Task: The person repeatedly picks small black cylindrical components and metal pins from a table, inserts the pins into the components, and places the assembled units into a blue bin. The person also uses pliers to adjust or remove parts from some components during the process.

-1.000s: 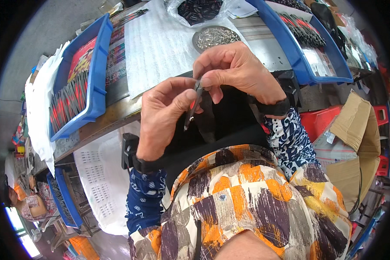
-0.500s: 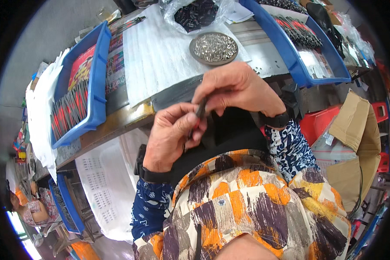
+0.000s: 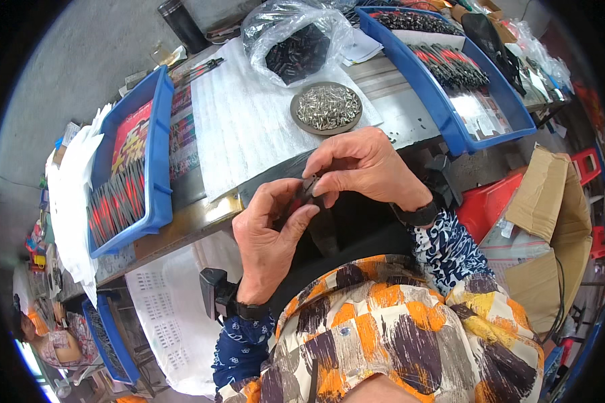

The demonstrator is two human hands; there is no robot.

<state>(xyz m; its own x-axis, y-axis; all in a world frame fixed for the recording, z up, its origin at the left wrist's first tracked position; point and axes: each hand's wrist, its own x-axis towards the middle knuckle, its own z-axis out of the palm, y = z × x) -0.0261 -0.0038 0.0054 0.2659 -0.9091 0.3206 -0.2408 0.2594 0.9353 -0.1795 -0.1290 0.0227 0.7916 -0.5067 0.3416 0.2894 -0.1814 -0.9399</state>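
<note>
"What does the left hand (image 3: 265,232) have?"

"A dark thin piece (image 3: 307,190). Its grip is narrow, with thumb and finger pinching the piece."

"And the right hand (image 3: 370,168)?"

"It has a narrow grip too, pinching the top end of the same piece. The fingers hide a lot of it."

"Where is the piece?"

"Up between the two hands, just off the near edge of the worktop (image 3: 417,111)."

"What is on the top?"

"A white sheet (image 3: 232,121), and on it a round dish (image 3: 313,129) full of silver bits (image 3: 329,105). Just behind the dish sits a clear bag (image 3: 257,40) with black bits (image 3: 299,55) inside."

"And at the sides?"

"A blue tray on the left (image 3: 160,154) and a blue tray on the right (image 3: 418,82). Both hold thin black and red sticks (image 3: 117,205)."
</note>
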